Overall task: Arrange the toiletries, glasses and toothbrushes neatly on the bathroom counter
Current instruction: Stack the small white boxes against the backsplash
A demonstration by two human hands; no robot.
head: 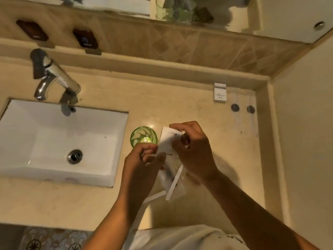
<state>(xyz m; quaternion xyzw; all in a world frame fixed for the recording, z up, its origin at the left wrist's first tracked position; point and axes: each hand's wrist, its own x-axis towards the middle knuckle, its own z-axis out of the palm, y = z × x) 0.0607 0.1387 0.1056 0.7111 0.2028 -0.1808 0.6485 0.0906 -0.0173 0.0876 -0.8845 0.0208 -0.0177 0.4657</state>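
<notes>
Both my hands hold a white packaged toothbrush kit (168, 144) over the beige counter (180, 105), just right of the sink. My left hand (142, 157) pinches its lower left edge. My right hand (192, 150) grips the packet's top and right side. More white packets or toothbrush handles (173, 184) stick out below the hands. A green drinking glass (143, 136) stands upright on the counter, right beside my left hand's fingers. A small white box (219, 92) stands near the back right of the counter.
A white rectangular sink (59, 139) with a chrome tap (52, 73) fills the left. Two dark dispensers (85, 38) hang on the tiled wall. Two small round caps (235, 107) lie at the back right. A wall (302, 123) closes off the right side.
</notes>
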